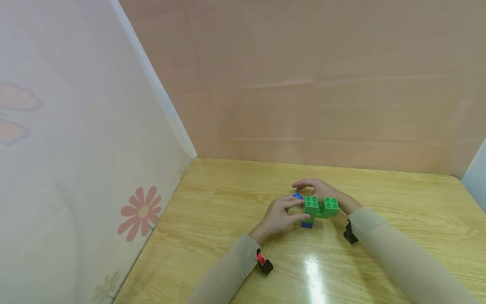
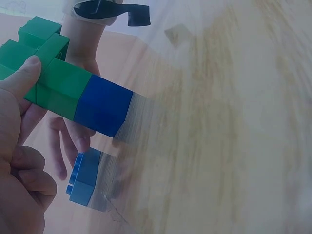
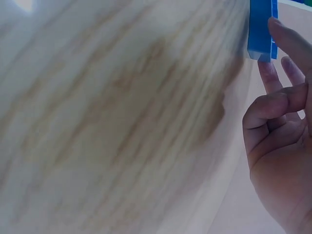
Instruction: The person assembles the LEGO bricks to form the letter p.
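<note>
My left hand [image 1: 279,215] grips a figure of toy building bricks, thumb on the near side and fingers behind. Green bricks [image 1: 311,204] form its upper part, with a raised block on each side of a lower middle. A dark blue brick [image 2: 104,105] is its foot, standing at the table surface. Behind the figure, my right hand [image 1: 322,190] arches over a loose lighter blue brick [image 1: 297,196], studs up. In the right wrist view, one fingertip overlaps that blue brick [image 3: 261,29] at its studded side while the other fingers hang loosely around its end.
The wood-grain table [image 1: 228,190] carries a bright light reflection in front of the figure. A tan covered wall [image 1: 322,84] rises at the back edge, and a pale flowered sheet [image 1: 87,147] hangs at the left. Dark straps with small devices [image 1: 265,266] sit at both wrists.
</note>
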The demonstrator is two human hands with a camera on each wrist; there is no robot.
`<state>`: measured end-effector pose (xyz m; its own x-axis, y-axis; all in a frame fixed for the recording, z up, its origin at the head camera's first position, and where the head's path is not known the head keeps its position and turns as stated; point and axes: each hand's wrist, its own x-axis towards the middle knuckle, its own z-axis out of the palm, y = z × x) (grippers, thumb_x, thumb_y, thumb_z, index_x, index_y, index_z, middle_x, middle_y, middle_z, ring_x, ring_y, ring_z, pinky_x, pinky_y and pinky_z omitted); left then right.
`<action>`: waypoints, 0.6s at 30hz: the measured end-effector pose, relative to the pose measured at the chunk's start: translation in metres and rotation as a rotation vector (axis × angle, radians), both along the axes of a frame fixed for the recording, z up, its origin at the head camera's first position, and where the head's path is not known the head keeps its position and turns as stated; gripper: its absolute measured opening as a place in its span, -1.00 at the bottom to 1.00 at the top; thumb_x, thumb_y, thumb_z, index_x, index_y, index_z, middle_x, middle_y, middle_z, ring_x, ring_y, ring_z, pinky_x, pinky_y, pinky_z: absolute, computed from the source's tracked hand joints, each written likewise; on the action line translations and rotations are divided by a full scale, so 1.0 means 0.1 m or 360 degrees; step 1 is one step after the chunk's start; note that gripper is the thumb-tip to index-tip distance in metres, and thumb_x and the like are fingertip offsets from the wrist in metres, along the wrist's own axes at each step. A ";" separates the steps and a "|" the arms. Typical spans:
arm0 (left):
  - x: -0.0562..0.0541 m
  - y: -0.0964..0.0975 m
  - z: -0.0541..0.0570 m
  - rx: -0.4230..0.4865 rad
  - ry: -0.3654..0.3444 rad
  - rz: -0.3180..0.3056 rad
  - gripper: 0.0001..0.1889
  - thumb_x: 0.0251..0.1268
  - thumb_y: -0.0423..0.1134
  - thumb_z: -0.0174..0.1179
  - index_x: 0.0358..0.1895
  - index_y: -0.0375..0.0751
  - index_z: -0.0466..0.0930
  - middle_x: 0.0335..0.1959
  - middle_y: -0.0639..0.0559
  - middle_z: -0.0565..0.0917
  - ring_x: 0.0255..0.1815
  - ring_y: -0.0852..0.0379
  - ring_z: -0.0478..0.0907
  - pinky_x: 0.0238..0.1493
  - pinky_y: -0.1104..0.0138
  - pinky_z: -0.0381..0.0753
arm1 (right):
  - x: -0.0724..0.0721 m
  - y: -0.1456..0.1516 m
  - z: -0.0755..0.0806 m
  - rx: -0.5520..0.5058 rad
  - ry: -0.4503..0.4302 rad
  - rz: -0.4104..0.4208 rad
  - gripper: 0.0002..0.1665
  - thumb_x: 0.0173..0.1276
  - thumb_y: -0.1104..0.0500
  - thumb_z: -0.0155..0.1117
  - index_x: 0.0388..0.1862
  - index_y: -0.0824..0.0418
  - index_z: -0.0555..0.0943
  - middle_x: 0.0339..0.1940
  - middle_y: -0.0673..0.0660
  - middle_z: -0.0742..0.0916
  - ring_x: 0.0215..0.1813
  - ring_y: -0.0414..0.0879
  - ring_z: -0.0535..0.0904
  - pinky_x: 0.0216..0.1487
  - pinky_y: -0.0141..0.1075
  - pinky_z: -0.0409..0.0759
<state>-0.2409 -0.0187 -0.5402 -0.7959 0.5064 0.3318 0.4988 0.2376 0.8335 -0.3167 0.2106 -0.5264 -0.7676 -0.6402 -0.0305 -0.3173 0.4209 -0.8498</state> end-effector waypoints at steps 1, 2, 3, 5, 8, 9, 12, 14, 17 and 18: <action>0.00 0.00 0.00 0.0000 0.0000 -0.0001 -0.51 0.27 -0.13 0.50 0.24 -0.16 0.70 0.06 0.22 0.73 0.13 0.15 0.65 0.07 0.17 0.67 | 0.01 -0.01 0.01 0.0012 0.0000 -0.0015 -0.26 0.27 0.26 0.55 0.40 0.36 0.51 0.28 0.35 0.63 0.13 0.28 0.63 0.11 0.14 0.63; 0.00 0.00 0.00 0.0000 -0.0001 -0.0002 -0.51 0.28 -0.13 0.50 0.25 -0.17 0.70 0.06 0.22 0.73 0.15 0.20 0.63 0.11 0.16 0.66 | 0.03 -0.01 0.02 0.0027 0.0003 -0.0024 -0.29 0.28 0.24 0.54 0.39 0.36 0.53 0.30 0.34 0.63 0.24 0.33 0.56 0.21 0.25 0.54; 0.01 0.00 0.00 -0.0001 -0.0003 -0.0001 -0.51 0.28 -0.12 0.50 0.25 -0.17 0.70 0.06 0.22 0.73 0.17 0.25 0.61 0.14 0.16 0.65 | 0.04 -0.01 0.02 0.0035 -0.0010 -0.0034 -0.31 0.28 0.22 0.55 0.37 0.34 0.55 0.32 0.32 0.62 0.32 0.39 0.50 0.27 0.35 0.44; 0.01 0.00 0.01 -0.0005 -0.0008 0.0001 -0.51 0.28 -0.12 0.49 0.25 -0.17 0.70 0.07 0.23 0.73 0.19 0.31 0.58 0.19 0.16 0.62 | 0.06 -0.01 0.03 0.0056 -0.0006 -0.0041 -0.35 0.28 0.18 0.55 0.33 0.31 0.59 0.34 0.29 0.63 0.46 0.44 0.34 0.33 0.48 0.23; 0.02 -0.01 0.02 -0.0012 -0.0011 0.0007 -0.50 0.28 -0.10 0.49 0.26 -0.17 0.70 0.07 0.24 0.72 0.21 0.33 0.56 0.22 0.18 0.60 | 0.07 0.00 0.02 0.0073 0.0018 -0.0038 -0.41 0.27 0.16 0.57 0.27 0.27 0.65 0.34 0.28 0.63 0.47 0.47 0.31 0.33 0.54 0.14; 0.02 -0.01 0.02 -0.0014 -0.0013 0.0010 -0.50 0.28 -0.10 0.49 0.26 -0.16 0.70 0.08 0.25 0.72 0.21 0.33 0.56 0.21 0.19 0.60 | 0.07 0.00 0.02 0.0076 0.0028 -0.0034 -0.42 0.27 0.16 0.57 0.25 0.26 0.66 0.33 0.29 0.64 0.46 0.48 0.32 0.33 0.54 0.15; 0.03 -0.01 0.03 -0.0013 -0.0026 0.0014 -0.50 0.28 -0.08 0.49 0.25 -0.15 0.70 0.08 0.26 0.72 0.21 0.33 0.55 0.20 0.18 0.61 | 0.07 0.00 0.01 0.0078 0.0068 -0.0019 -0.47 0.28 0.17 0.56 0.22 0.27 0.68 0.32 0.31 0.64 0.43 0.49 0.36 0.31 0.53 0.20; 0.03 -0.01 0.04 -0.0008 -0.0044 0.0017 -0.50 0.27 -0.08 0.50 0.25 -0.14 0.70 0.08 0.27 0.71 0.22 0.33 0.55 0.21 0.21 0.60 | 0.07 0.00 0.02 0.0055 0.0064 -0.0009 -0.47 0.29 0.19 0.54 0.22 0.31 0.67 0.31 0.34 0.64 0.42 0.50 0.37 0.30 0.52 0.22; 0.03 0.00 0.05 -0.0015 -0.0057 0.0029 -0.50 0.27 -0.08 0.50 0.24 -0.14 0.71 0.08 0.28 0.71 0.21 0.34 0.55 0.19 0.23 0.60 | 0.08 -0.01 0.03 0.0049 0.0082 -0.0009 -0.47 0.28 0.20 0.53 0.22 0.33 0.67 0.29 0.34 0.65 0.41 0.51 0.37 0.30 0.52 0.23; 0.03 0.00 0.05 -0.0013 -0.0063 0.0029 -0.50 0.27 -0.08 0.50 0.24 -0.14 0.71 0.08 0.28 0.71 0.21 0.34 0.54 0.21 0.26 0.59 | 0.08 0.00 0.02 0.0058 0.0081 -0.0024 -0.47 0.28 0.20 0.54 0.22 0.31 0.67 0.28 0.33 0.66 0.41 0.49 0.39 0.31 0.51 0.24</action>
<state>-0.2378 -0.0189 -0.5357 -0.8173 0.4944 0.2960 0.4611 0.2530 0.8505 -0.3091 0.2103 -0.5242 -0.7783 -0.6277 -0.0145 -0.3529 0.4563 -0.8168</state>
